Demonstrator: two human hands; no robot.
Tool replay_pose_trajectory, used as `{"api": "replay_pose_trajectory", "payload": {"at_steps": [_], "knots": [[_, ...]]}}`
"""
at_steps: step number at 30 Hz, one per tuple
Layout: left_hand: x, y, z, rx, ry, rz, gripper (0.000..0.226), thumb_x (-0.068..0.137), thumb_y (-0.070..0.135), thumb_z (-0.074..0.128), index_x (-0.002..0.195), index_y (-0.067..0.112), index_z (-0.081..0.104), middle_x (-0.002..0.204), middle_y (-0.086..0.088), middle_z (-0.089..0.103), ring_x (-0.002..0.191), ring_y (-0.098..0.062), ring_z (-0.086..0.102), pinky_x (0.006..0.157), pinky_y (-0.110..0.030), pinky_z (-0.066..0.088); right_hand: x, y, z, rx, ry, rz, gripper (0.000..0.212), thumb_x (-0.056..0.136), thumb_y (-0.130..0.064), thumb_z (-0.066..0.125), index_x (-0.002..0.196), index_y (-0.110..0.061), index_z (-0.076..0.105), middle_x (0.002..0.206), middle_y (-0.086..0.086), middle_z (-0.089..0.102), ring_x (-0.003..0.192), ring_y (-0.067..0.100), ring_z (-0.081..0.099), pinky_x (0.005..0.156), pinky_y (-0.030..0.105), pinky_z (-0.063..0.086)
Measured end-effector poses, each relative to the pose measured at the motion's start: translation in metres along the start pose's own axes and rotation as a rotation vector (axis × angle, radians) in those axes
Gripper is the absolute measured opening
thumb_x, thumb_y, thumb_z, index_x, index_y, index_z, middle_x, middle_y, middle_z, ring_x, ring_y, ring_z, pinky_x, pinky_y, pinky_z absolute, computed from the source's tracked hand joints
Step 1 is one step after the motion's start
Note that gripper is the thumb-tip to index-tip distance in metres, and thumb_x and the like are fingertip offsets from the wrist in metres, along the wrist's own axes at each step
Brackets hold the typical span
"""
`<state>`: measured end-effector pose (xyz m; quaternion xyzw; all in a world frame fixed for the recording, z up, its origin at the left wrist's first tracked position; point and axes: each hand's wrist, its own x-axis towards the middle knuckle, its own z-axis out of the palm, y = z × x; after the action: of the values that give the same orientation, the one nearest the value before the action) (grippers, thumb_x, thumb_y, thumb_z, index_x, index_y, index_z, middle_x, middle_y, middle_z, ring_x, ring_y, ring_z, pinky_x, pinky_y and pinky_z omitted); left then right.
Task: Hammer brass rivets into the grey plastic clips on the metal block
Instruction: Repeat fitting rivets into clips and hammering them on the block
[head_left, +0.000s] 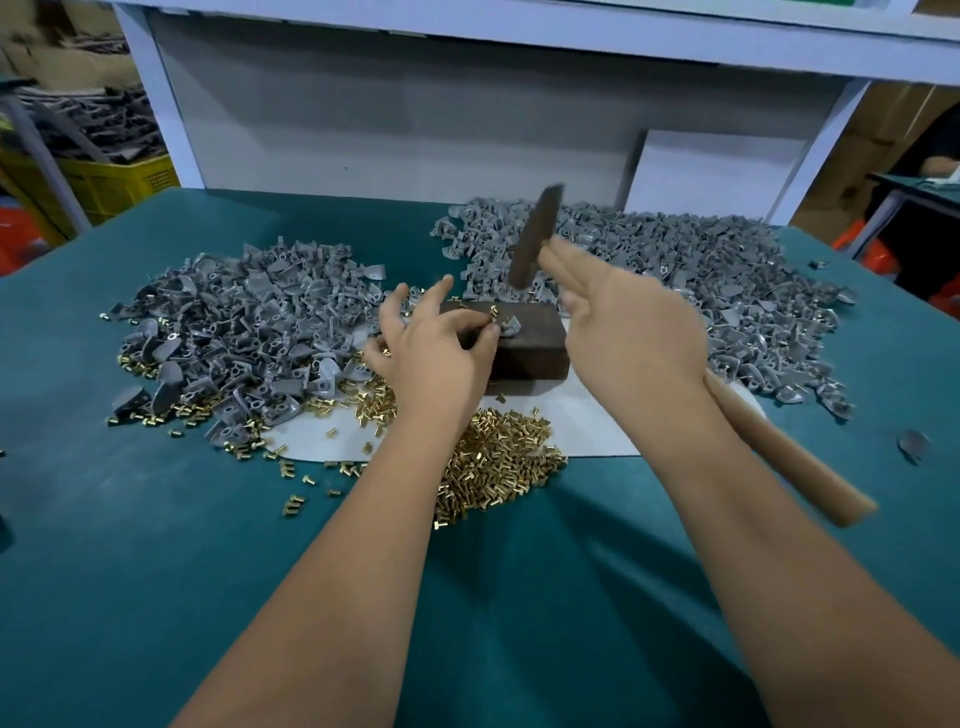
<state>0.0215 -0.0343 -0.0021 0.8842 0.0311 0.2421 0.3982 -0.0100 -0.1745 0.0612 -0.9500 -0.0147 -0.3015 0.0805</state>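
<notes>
A dark metal block (535, 348) stands at the table's middle on a white sheet. On its top lies a grey plastic clip (509, 326) with a brass rivet (493, 312) beside it. My left hand (431, 343) pinches the clip with thumb and forefinger, the other fingers spread. My right hand (628, 322) grips a hammer; its wooden handle (789, 447) runs back along my forearm and its dark head (535, 236) is raised, blurred, above the block's far edge. A heap of brass rivets (498, 457) lies in front of the block.
Large piles of grey clips lie left (239, 322) and right (701, 280) of the block on the teal table (156, 545). A grey back panel (395, 119) under a shelf closes the far side. A yellow crate (119, 182) stands far left.
</notes>
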Motion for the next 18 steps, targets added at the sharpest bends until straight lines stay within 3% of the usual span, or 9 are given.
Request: {"api": "replay_pose_trajectory", "payload": {"at_steps": [4, 9, 12, 14, 16, 18], "knots": [[0.004, -0.001, 0.002, -0.007, -0.057, -0.007, 0.01, 0.09, 0.041, 0.066, 0.082, 0.039, 0.072, 0.146, 0.027, 0.043, 0.143, -0.011, 0.009, 0.104, -0.04, 0.006, 0.009, 0.021, 0.013, 0.067, -0.014, 0.219, 0.04, 0.099, -0.023, 0.041, 0.133, -0.044, 0.04, 0.091, 0.002, 0.055, 0.069, 0.026, 0.046, 0.05, 0.028, 0.028], [0.008, -0.001, 0.006, -0.046, -0.072, -0.024, 0.013, 0.092, 0.039, 0.063, 0.081, 0.039, 0.071, 0.144, 0.029, 0.044, 0.142, -0.006, 0.009, 0.109, -0.045, 0.006, -0.003, 0.042, 0.033, 0.043, -0.293, 0.385, 0.015, 0.096, -0.021, 0.044, 0.105, -0.021, 0.056, 0.077, 0.003, 0.057, 0.07, 0.027, 0.046, 0.058, 0.03, 0.033], [0.008, -0.001, 0.004, -0.075, -0.082, -0.026, 0.014, 0.092, 0.038, 0.062, 0.08, 0.039, 0.069, 0.143, 0.029, 0.044, 0.143, -0.007, 0.009, 0.109, -0.043, 0.006, -0.006, 0.042, 0.035, 0.011, -0.356, 0.389, 0.014, 0.094, -0.021, 0.046, 0.096, -0.016, 0.059, 0.083, 0.008, 0.059, 0.074, 0.029, 0.048, 0.062, 0.031, 0.035], [0.007, -0.001, 0.003, -0.091, -0.089, -0.029, 0.014, 0.092, 0.037, 0.063, 0.08, 0.039, 0.069, 0.143, 0.029, 0.045, 0.143, -0.008, 0.009, 0.11, -0.042, 0.005, -0.007, 0.039, 0.035, -0.073, -0.329, 0.353, 0.021, 0.093, -0.023, 0.047, 0.102, -0.015, 0.064, 0.098, 0.012, 0.059, 0.092, 0.033, 0.052, 0.071, 0.034, 0.04], [0.005, 0.0, 0.0, -0.101, -0.09, -0.023, 0.012, 0.092, 0.036, 0.065, 0.081, 0.039, 0.07, 0.142, 0.029, 0.045, 0.143, -0.008, 0.009, 0.109, -0.038, 0.003, -0.008, 0.038, 0.038, -0.16, -0.205, 0.276, 0.027, 0.093, -0.028, 0.049, 0.108, -0.013, 0.067, 0.113, 0.014, 0.052, 0.107, 0.033, 0.045, 0.086, 0.038, 0.037], [0.003, 0.0, -0.002, -0.106, -0.087, -0.009, 0.009, 0.091, 0.035, 0.066, 0.084, 0.04, 0.07, 0.141, 0.029, 0.046, 0.143, -0.007, 0.009, 0.105, -0.033, 0.003, -0.009, 0.033, 0.04, -0.073, -0.052, 0.195, 0.03, 0.095, -0.03, 0.048, 0.113, -0.014, 0.066, 0.109, 0.008, 0.051, 0.103, 0.026, 0.042, 0.088, 0.037, 0.035]]}}
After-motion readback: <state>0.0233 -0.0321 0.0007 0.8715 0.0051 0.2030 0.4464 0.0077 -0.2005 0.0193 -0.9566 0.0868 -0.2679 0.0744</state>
